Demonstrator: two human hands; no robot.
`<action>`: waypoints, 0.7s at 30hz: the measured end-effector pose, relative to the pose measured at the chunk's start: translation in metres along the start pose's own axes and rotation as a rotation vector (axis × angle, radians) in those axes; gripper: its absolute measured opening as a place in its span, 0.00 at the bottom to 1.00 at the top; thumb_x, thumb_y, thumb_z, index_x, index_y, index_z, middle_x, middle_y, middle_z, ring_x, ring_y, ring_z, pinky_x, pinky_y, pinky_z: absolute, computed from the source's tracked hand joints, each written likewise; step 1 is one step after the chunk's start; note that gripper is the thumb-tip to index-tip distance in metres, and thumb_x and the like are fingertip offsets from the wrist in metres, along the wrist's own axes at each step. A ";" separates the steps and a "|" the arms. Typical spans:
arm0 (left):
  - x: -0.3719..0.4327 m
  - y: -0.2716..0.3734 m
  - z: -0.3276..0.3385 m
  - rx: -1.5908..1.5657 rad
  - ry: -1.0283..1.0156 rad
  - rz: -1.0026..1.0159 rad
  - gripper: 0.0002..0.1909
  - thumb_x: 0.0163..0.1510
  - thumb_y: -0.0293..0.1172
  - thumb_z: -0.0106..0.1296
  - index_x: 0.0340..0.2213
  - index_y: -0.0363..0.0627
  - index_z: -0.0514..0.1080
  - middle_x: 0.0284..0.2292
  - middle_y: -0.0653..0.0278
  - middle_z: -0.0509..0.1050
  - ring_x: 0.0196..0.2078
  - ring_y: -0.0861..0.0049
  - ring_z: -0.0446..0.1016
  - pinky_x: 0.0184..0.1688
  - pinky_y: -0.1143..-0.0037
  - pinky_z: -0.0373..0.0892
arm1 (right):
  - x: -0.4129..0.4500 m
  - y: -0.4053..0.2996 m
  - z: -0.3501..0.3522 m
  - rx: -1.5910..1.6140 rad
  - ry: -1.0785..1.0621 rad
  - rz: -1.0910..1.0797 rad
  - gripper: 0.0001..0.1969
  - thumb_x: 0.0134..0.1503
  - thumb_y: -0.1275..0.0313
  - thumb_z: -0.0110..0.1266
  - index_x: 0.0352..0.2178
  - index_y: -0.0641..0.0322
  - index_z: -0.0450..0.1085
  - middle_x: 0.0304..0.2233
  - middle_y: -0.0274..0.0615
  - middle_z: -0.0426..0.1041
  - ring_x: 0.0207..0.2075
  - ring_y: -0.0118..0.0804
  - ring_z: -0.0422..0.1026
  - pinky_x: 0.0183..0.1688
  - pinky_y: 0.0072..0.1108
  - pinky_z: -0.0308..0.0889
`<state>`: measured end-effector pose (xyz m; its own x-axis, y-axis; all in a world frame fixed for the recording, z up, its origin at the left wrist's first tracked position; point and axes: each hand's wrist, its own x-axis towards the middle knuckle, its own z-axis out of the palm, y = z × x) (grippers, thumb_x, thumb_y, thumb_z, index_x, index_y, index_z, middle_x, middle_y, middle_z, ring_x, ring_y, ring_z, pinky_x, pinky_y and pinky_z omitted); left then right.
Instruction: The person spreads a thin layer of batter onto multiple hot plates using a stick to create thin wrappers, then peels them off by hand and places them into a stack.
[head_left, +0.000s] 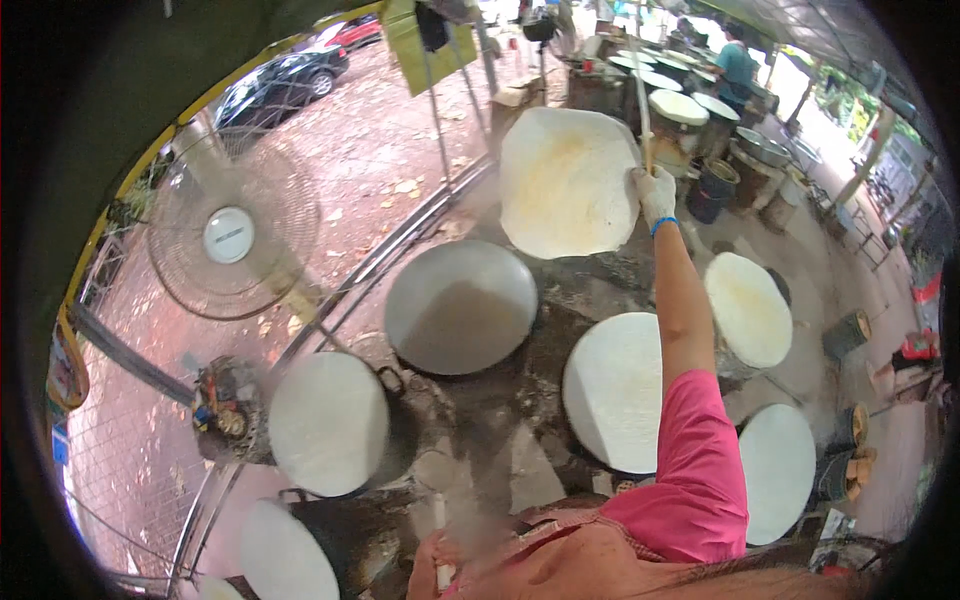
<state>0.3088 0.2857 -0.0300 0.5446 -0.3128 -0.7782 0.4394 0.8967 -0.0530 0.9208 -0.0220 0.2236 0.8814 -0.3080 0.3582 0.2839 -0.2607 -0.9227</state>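
My right hand (656, 196), in a pale glove with a blue band at the wrist, reaches far forward. It grips a long thin stick (643, 97) that points away from me. Close to its left side is a large round flatbread sheet (570, 184), browned in the middle; whether it is lifted or rests on a pan I cannot tell. My left hand (435, 553), low in view and partly blurred, is around a pale handle (441, 511). Before me are a bare round metal pan (461, 307) and white batter-covered pans (330, 424) (615, 394).
A standing fan (229, 232) is at the left, beside a metal rail (390, 247). More covered pans (750, 309) (778, 472) lie right of my arm. Farther back, a person (731, 67) stands by several stoves topped with white rounds (679, 107). Dark buckets (847, 334) line the right.
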 end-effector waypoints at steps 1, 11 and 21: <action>0.011 -0.010 0.011 0.017 0.003 0.006 0.07 0.57 0.34 0.40 0.30 0.44 0.60 0.14 0.73 0.56 0.11 0.88 0.53 0.10 0.84 0.51 | 0.023 0.022 -0.039 -0.024 0.038 -0.007 0.10 0.44 0.69 0.51 0.22 0.68 0.70 0.15 0.34 0.68 0.18 0.24 0.65 0.20 0.21 0.60; 0.067 -0.091 0.104 0.138 0.111 0.050 0.07 0.57 0.34 0.39 0.30 0.44 0.60 0.13 0.73 0.56 0.11 0.88 0.53 0.09 0.84 0.51 | -0.003 0.168 -0.393 0.354 0.476 0.304 0.07 0.44 0.73 0.53 0.19 0.60 0.62 0.14 0.31 0.61 0.11 0.25 0.57 0.12 0.21 0.54; 0.072 -0.118 0.132 0.098 0.223 0.176 0.06 0.57 0.33 0.39 0.30 0.45 0.59 0.13 0.73 0.56 0.10 0.88 0.52 0.08 0.85 0.50 | -0.078 0.443 -0.512 -0.125 0.900 0.611 0.15 0.43 0.70 0.51 0.27 0.77 0.69 0.23 0.56 0.72 0.25 0.46 0.72 0.29 0.32 0.65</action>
<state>0.3905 0.1162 0.0030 0.4526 -0.0687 -0.8890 0.4247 0.8933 0.1472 0.7847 -0.5820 -0.1404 0.2479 -0.9593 -0.1350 -0.1923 0.0879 -0.9774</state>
